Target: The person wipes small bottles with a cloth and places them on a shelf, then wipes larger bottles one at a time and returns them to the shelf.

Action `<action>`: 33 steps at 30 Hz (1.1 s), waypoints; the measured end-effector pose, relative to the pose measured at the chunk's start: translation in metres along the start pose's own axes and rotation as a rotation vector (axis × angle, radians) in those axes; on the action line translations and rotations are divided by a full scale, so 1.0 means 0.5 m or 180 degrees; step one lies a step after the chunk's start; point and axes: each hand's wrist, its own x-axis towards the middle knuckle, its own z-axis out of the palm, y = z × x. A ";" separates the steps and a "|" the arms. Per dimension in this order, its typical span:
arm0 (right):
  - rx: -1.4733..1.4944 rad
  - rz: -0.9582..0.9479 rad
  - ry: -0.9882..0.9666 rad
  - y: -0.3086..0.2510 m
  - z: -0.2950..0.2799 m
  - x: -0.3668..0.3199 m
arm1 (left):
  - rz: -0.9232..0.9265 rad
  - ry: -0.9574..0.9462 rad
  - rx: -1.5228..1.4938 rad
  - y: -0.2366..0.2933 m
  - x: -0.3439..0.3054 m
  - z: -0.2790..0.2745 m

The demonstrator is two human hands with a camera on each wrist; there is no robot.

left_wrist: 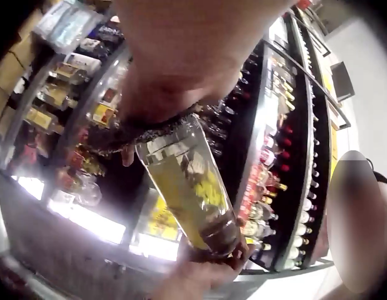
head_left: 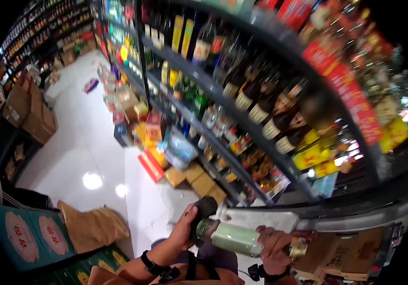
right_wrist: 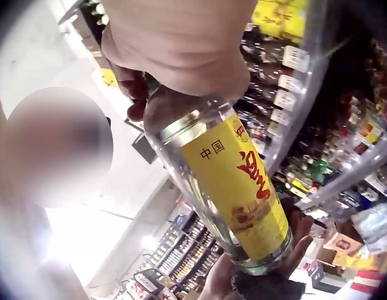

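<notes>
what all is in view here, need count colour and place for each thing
glass bottle: one, clear with yellow label, between the hands
cloth: one, dark, at bottle's base
shelving: several units, dark, centre and far left
shelved bottles: too many to count, mixed colours
printed cartons: at least two, teal, lower left
kraft bag: one, brown, beside them
flat carton: one, red, on floor
cardboard boxes: several, brown, lower right and elsewhere
wristbands: two, black, one per wrist
left hand: one, bare, fingers round cloth
right hand: one, bare, fingers round bottle's neck
</notes>
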 end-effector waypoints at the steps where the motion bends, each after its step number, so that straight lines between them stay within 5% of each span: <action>1: -0.0090 -0.0066 -0.0275 -0.037 0.024 0.004 | -0.0171 -0.0038 0.0011 0.015 -0.012 0.018; 4: -0.0423 -0.0238 -0.0857 -0.127 0.090 -0.023 | -0.0014 -0.0255 0.0150 0.028 -0.076 0.071; 6: -0.0137 -0.0440 -0.0590 -0.167 0.105 -0.031 | 0.0498 -0.0294 0.0146 0.030 -0.110 0.120; 9: 0.1065 -0.0595 0.0113 -0.180 0.099 -0.046 | 0.1956 -0.1014 0.0417 0.021 -0.184 0.192; 10: 0.1543 -0.0552 0.0399 -0.200 0.106 -0.037 | 0.2402 -0.0833 0.0619 0.008 -0.217 0.222; 13: 0.2224 0.0336 0.1001 -0.267 0.074 -0.025 | 0.4666 -0.0993 0.2267 -0.030 -0.249 0.247; 16: 0.2608 0.0755 0.1169 -0.324 0.046 -0.041 | 0.4353 -0.1056 0.3841 -0.042 -0.338 0.270; 18: 0.2441 0.0288 0.0824 -0.349 0.022 -0.080 | 0.4744 -0.1455 0.2473 -0.099 -0.294 0.291; 20: 0.2234 -0.0174 0.0544 -0.373 -0.010 -0.110 | 0.4028 -0.0886 0.2303 -0.136 -0.330 0.376; 22: 0.1109 -0.1005 -0.0504 -0.395 -0.042 -0.138 | 0.2854 -0.0705 0.1451 -0.166 -0.332 0.391; 24: 0.0627 -0.1153 -0.1269 -0.432 -0.073 -0.149 | 0.2120 -0.0015 0.0569 -0.190 -0.315 0.387; 28: 0.0319 -0.1349 -0.3148 -0.474 -0.101 -0.154 | -0.0304 0.0150 0.0654 -0.198 -0.349 0.403; 31: 0.0059 -0.1163 -0.3445 -0.497 -0.110 -0.187 | -0.0592 -0.0035 0.0590 -0.219 -0.360 0.408; 33: 0.0118 -0.1269 -0.2859 -0.494 -0.120 -0.206 | 0.0128 -0.0208 0.0789 -0.220 -0.365 0.452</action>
